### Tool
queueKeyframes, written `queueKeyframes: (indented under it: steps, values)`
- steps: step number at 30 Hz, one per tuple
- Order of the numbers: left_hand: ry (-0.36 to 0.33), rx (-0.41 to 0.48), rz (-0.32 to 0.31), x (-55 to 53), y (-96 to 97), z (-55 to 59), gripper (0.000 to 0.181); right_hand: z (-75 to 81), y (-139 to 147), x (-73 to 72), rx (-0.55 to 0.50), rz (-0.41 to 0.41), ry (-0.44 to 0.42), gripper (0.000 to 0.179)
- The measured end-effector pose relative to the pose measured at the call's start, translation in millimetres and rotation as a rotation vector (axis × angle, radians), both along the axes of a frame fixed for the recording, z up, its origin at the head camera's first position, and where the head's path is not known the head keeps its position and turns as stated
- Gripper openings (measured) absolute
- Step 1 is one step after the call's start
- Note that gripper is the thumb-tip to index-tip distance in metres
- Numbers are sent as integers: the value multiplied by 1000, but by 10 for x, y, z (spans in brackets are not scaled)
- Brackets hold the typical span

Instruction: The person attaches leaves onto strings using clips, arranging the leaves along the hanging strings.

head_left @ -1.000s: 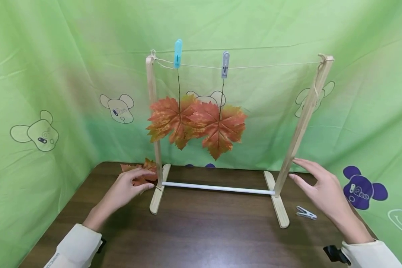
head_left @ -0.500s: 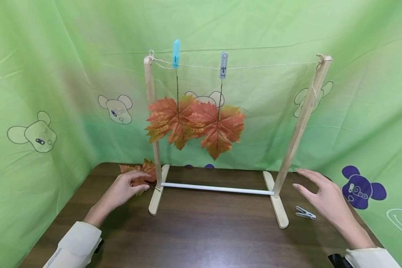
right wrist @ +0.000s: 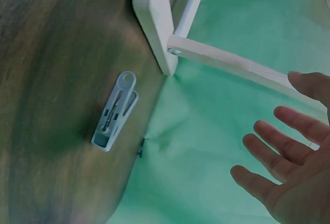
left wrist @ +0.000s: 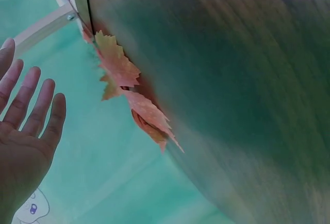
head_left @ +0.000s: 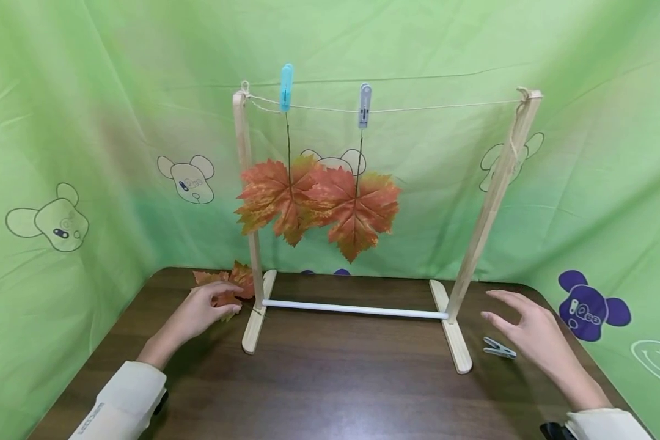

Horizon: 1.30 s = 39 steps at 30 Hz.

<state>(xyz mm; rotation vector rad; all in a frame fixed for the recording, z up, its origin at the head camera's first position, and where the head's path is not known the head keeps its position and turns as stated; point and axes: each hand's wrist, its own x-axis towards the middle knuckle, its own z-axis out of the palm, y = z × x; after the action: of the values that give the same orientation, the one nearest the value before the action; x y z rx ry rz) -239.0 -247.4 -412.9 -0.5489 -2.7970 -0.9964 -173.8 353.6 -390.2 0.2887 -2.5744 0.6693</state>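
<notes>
My left hand (head_left: 200, 313) hovers with relaxed fingers beside an orange maple leaf (head_left: 243, 279) that lies on the table behind the rack's left foot; the left wrist view shows this leaf (left wrist: 118, 61) apart from the fingers. To the right of the wooden rack, my right hand (head_left: 536, 339) is held with thumb and fingers spread, holding nothing. Just left of it a pale blue-grey clothespin (right wrist: 113, 111) lies on the table. Two maple leaves, one on the left (head_left: 275, 192) and one overlapping it (head_left: 360, 211), hang by their stems from the string (head_left: 440, 107).
A blue clothespin (head_left: 286, 88) and a grey clothespin (head_left: 365, 105) grip the stems on the string. The rack has a left post (head_left: 242, 131), a right post (head_left: 495, 195) and a white crossbar (head_left: 352, 310). Green printed cloth (head_left: 418, 49) surrounds the brown table (head_left: 330, 379).
My right hand has come away from the right post, down and slightly right. My left hand has drawn a little left from the left post. The hanging leaves keep their places on the string.
</notes>
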Motion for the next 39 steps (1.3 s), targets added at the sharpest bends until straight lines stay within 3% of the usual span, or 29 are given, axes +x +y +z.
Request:
queueKeyframes:
  steps: [5,22,31,39]
  values:
    - [-52,-12,-9,-32,13,-52,37,-67,25,0,26,-13,-42,49]
    - [-90,-76,-51,-122,87,-160,32,-207,124,-14,109,-44,-233,56]
    - [-103,-104,-79,-156,112,-159,33,-272,179,-12,134,-32,-234,55]
    - [-134,-113,-81,-178,133,-173,31,-316,203,-1,153,-21,-294,56]
